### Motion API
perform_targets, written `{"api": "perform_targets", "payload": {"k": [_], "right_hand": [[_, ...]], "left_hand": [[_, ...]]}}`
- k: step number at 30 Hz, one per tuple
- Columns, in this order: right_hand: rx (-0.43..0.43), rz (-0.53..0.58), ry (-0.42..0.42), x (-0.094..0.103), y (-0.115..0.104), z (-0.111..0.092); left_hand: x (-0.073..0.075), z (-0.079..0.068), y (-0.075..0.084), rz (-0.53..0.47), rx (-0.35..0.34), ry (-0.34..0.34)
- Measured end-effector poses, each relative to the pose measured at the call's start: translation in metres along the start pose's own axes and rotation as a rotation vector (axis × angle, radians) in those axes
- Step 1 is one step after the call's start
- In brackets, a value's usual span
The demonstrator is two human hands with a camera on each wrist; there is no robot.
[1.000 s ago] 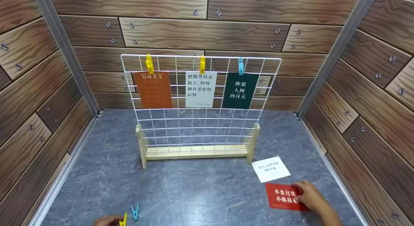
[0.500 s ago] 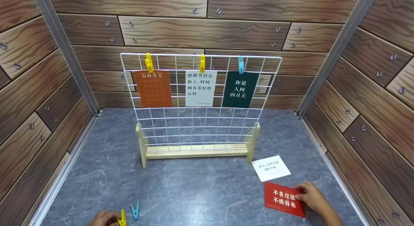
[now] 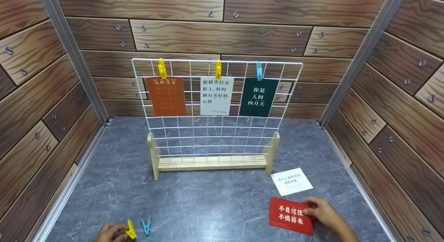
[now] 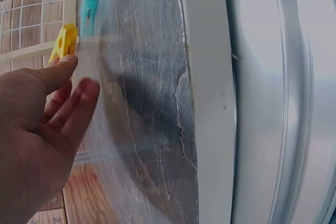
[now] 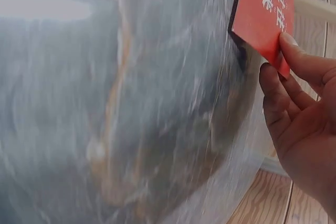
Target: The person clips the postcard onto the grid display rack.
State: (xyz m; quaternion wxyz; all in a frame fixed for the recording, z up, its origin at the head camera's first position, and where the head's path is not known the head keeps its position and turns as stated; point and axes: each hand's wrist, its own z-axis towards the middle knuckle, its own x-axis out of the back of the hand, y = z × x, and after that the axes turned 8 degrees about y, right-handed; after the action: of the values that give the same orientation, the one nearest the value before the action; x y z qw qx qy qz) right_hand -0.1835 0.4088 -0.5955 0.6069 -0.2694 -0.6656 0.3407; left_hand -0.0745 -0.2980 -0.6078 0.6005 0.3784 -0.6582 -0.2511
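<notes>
At the lower left of the head view, my left hand (image 3: 110, 233) pinches a yellow clothespin (image 3: 130, 229) between thumb and fingers; the left wrist view shows the yellow clothespin (image 4: 65, 41) above the thumb tip. A blue clothespin (image 3: 146, 226) lies on the table just right of it. My right hand (image 3: 322, 211) grips the right edge of a red card (image 3: 290, 216) with white lettering. In the right wrist view the red card (image 5: 265, 17) is pinched by thumb and fingers, its corner lifted off the table. A white card (image 3: 292, 181) lies flat beyond the red one.
A white wire grid (image 3: 215, 126) stands on a wooden base (image 3: 211, 163) at mid-table. Clothespins hold an orange card (image 3: 167, 98), a white printed card (image 3: 215, 105) and a dark green card (image 3: 258, 110) on it. Wood-patterned walls (image 3: 222, 35) enclose the grey table (image 3: 208, 204).
My right hand has drawn the red card to the left, away from its spot below the white card. My left hand has raised the yellow clothespin slightly and turned it.
</notes>
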Motion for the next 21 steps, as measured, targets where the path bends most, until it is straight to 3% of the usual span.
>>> {"api": "perform_targets", "payload": {"k": [3, 8, 13, 15, 21], "right_hand": [[0.040, 0.036, -0.020, -0.009, -0.007, 0.001], [0.014, 0.117, -0.064, -0.025, -0.018, 0.003], [0.032, 0.161, -0.076, -0.042, -0.027, 0.006], [0.040, 0.171, -0.071, -0.048, -0.029, 0.006], [0.022, 0.269, -0.088, -0.066, -0.035, 0.006]], "left_hand": [[-0.006, 0.002, 0.007, 0.046, 0.033, 0.093], [-0.008, 0.008, 0.013, 0.093, 0.007, 0.053], [-0.017, 0.014, 0.019, 0.117, 0.090, 0.051], [-0.020, 0.015, 0.022, 0.117, 0.105, 0.057], [-0.026, 0.009, 0.027, 0.110, 0.051, 0.133]]}}
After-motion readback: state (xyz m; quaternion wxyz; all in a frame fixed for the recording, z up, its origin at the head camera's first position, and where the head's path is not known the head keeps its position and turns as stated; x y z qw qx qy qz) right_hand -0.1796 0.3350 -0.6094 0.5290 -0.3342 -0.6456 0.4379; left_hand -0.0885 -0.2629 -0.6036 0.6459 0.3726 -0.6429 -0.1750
